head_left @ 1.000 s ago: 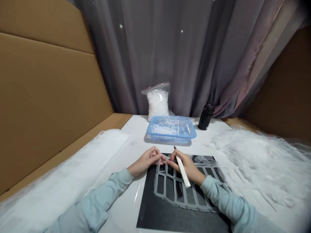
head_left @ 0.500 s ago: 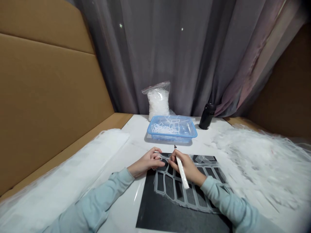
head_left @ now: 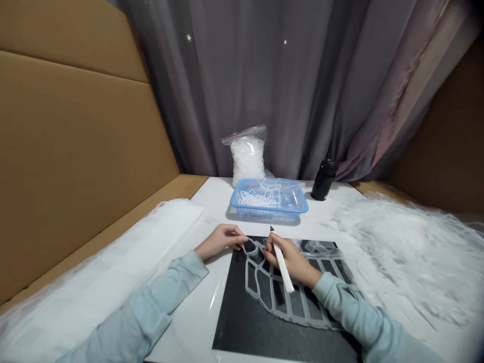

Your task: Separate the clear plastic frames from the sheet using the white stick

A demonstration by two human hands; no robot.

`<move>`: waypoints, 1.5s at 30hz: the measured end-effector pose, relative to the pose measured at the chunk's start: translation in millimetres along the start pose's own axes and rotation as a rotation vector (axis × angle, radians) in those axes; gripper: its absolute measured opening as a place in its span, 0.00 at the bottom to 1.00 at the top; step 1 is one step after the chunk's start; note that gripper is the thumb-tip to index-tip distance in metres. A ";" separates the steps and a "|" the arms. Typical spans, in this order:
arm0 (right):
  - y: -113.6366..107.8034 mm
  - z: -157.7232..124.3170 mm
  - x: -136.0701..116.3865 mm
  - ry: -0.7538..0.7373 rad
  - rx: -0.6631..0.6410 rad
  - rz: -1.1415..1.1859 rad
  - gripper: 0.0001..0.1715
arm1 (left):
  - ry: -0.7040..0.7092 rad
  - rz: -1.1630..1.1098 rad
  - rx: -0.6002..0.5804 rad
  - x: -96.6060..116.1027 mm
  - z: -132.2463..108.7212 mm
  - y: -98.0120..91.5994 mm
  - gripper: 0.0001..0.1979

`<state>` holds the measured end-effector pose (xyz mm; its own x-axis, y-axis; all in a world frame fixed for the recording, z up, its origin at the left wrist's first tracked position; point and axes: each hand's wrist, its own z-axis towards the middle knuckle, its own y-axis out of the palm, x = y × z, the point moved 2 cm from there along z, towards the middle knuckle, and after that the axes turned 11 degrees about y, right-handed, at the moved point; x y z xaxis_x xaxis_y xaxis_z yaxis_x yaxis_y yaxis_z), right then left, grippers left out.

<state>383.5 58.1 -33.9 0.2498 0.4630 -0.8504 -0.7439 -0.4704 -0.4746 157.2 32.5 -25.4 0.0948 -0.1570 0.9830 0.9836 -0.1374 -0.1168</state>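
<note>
The right hand's (head_left: pixel 292 260) fingers (head_left: pixel 273 247) pinch one craft knife (head_left: pixel 283 264), the left hand's (head_left: pixel 219 239) fingers (head_left: pixel 232 233) one plastic lattice (head_left: pixel 286 313).

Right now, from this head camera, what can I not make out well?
All in the head view:
Blade of the white-handled craft knife: only the dark tip shows, the right hand hides the rest.
Clear plastic frame: the left hand and right hand cover its top part.
Pieces in the blue basket: too small to count.
Pile of white plastic scraps: blurred, cut off by the right edge.
</note>
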 end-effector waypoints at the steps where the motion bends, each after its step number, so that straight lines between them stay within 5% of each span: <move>1: -0.1 0.0 -0.1 0.000 -0.003 -0.002 0.06 | -0.005 -0.013 0.030 -1.3 0.6 -2.5 0.12; 16: -0.4 -1.3 1.8 0.021 -0.062 0.002 0.09 | 0.096 -0.141 0.628 -14.3 6.9 -40.5 0.11; 24: -2.9 0.2 1.0 0.061 -0.054 0.104 0.08 | 0.043 -0.182 0.439 0.5 2.0 -11.9 0.08; 37: -6.2 4.5 8.3 0.072 -0.039 0.182 0.16 | 0.052 -0.025 0.350 3.3 -3.4 11.3 0.17; 45: -6.3 3.3 4.0 0.071 -0.084 0.217 0.19 | 0.188 0.283 0.051 20.7 -15.2 44.5 0.11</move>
<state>387.1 65.4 -33.5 0.1350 0.2919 -0.9469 -0.7315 -0.6153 -0.2940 200.6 8.3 -12.4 0.3395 -0.3600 0.8690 0.9293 -0.0147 -0.3691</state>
